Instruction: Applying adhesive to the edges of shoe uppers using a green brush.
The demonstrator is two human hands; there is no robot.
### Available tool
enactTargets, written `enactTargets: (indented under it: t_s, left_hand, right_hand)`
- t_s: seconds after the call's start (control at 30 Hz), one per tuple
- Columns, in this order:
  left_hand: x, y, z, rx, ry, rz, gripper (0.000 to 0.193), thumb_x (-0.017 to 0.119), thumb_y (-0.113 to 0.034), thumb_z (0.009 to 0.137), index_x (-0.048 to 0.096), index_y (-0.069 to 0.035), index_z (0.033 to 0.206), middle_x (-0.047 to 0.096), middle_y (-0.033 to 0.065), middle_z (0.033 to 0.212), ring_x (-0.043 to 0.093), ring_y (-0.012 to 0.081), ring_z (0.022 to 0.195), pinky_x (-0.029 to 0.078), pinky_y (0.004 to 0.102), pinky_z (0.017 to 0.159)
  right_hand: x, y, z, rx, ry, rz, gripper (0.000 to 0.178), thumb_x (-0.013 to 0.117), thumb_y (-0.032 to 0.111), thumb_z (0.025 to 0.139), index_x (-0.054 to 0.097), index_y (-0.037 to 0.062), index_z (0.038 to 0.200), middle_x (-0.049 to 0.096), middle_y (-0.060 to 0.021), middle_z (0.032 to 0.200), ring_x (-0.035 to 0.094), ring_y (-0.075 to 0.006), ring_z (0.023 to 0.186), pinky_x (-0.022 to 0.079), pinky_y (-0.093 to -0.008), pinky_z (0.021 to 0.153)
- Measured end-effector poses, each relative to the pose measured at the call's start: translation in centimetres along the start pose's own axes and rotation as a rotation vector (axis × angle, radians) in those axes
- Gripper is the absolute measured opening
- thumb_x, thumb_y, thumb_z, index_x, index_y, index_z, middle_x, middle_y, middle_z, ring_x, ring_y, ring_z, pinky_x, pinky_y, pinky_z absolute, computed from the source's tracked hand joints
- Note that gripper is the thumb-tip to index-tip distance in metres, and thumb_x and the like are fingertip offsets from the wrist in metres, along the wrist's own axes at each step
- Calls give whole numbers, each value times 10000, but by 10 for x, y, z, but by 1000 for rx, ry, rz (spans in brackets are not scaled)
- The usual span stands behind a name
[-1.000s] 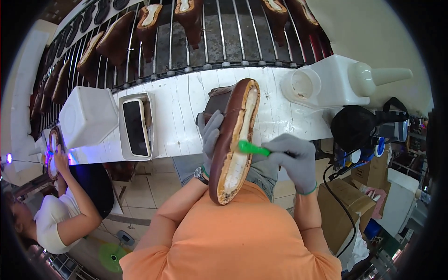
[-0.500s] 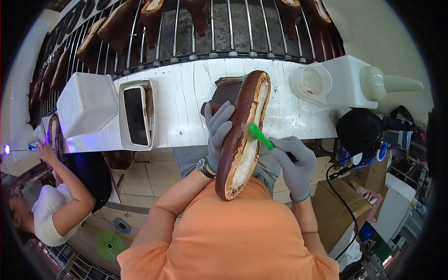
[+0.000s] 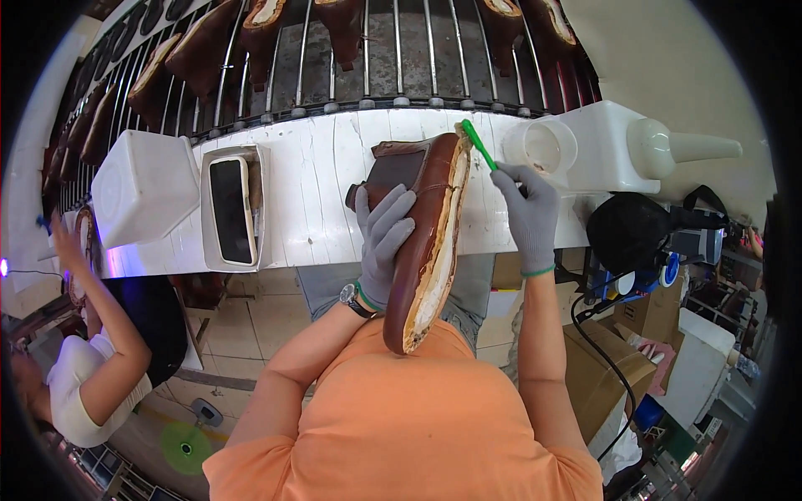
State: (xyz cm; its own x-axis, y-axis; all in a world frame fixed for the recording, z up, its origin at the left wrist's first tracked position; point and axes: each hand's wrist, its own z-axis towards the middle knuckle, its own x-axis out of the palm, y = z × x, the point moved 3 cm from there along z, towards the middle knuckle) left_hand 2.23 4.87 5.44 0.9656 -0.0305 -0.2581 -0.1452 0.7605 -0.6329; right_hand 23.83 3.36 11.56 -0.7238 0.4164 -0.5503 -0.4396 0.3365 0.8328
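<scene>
A brown leather boot point(image 3: 409, 275), without an outsole, is tilted on its side with its pale underside and tan rim turned to the right. Its near end rests close to my orange shirt. My left hand point(image 3: 386, 238), in a grey glove, wraps round the boot from the left, below the dark shaft. In my gloved right hand point(image 3: 530, 219) is a small green-handled brush point(image 3: 479, 146), pinched near the end of its handle. The bristles are at the far end of the boot's rim; whether they touch cannot be made out.
On the white bench point(image 3: 313, 200) stand a white box point(image 3: 262, 209) holding a phone point(image 3: 231, 213), a white container point(image 3: 146, 188), and a clear cup point(image 3: 543, 149) by a white jug point(image 3: 610, 138). Beyond, a roller rack point(image 3: 399, 50) carries several boots. A co-worker point(image 3: 100, 376) sits left.
My right hand has moved the brush away from me, from the middle of the boot's rim to its far end. The left hand keeps its hold on the boot. The co-worker's arm has shifted.
</scene>
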Motion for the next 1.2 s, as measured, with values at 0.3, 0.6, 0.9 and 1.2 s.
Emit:
enactTargets:
  t_s: [0.3, 0.6, 0.9, 1.2]
  left_hand:
    - [-3, -1, -1, -13, 13, -8, 506, 677, -120, 889, 401, -141, 1313, 500, 155, 1423, 514, 371, 1308, 131, 640, 1175]
    - [-3, 0, -2, -7, 0, -34, 546, 671, -129, 897, 388, -142, 1363, 488, 153, 1442, 505, 356, 1317, 129, 636, 1174]
    - [-5, -3, 3, -9, 15, -38, 508, 674, -127, 895, 403, -130, 1325, 499, 150, 1429, 501, 350, 1314, 119, 626, 1178]
    - [-9, 0, 8, 6, 11, -38, 505, 667, -118, 897, 414, -111, 1333, 514, 163, 1409, 520, 350, 1288, 168, 616, 1164]
  right_hand:
    - [-15, -5, -20, 66, 190, 110, 161, 732, 133, 859, 762, 12, 962, 623, 41, 696, 436, -23, 600, 323, -221, 527]
    - [-17, 4, -20, 68, 226, 71, 181, 720, 154, 871, 763, 8, 968, 611, 45, 690, 443, -19, 623, 342, -212, 553]
    - [-17, 1, -11, 47, 251, 132, 181, 713, 147, 878, 753, -17, 942, 658, 18, 746, 477, -29, 636, 381, -219, 575]
    - [-23, 33, -70, -53, 339, 183, 175, 733, 8, 815, 761, 4, 988, 670, -24, 750, 545, -46, 665, 400, -214, 583]
